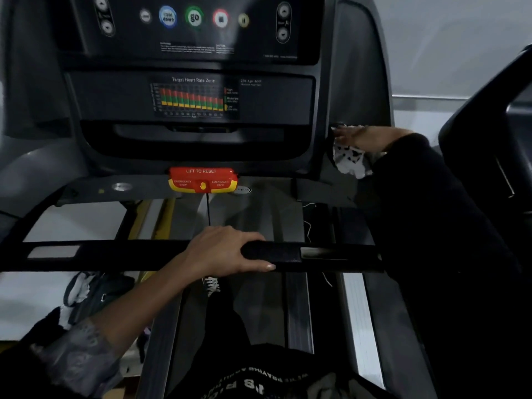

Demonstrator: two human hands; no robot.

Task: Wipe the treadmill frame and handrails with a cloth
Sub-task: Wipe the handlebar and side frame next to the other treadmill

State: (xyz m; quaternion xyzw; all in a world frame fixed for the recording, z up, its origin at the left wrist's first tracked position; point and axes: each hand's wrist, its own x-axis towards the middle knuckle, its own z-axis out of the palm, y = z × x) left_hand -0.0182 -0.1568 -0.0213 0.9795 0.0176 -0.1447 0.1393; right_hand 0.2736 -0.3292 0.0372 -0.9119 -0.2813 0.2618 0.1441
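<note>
Cloth (349, 161), white with dark blotches, sits high on the right side of the treadmill, pinned against the grey frame (359, 82) just beside the right edge of the console (190, 96). The right hand (357, 136) lies over its upper part with fingers stretched fairly flat, pressing rather than clutching. The view is blurred there, so the thumb's place is unclear. The cloth's lower half hangs free below the palm in loose folds.

The left hand (224, 251) grasps the black handrail (115, 254) that crosses in front of the person, fingers wrapped over the top and thumb along the near face. This looks like bracing. Beyond the rail are the red stop switch (203, 180) and the belt (259, 214).

Judging by its drape, the cloth is thin, soft and very light. It will bunch and slide under a flat palm and could slip off the smooth upright if pressure eases. Gathering the hanging part into the palm, or folding it into a pad, would likely give firmer contact. The wipe seems to be on the frame, with the handrail probably still to do.
</note>
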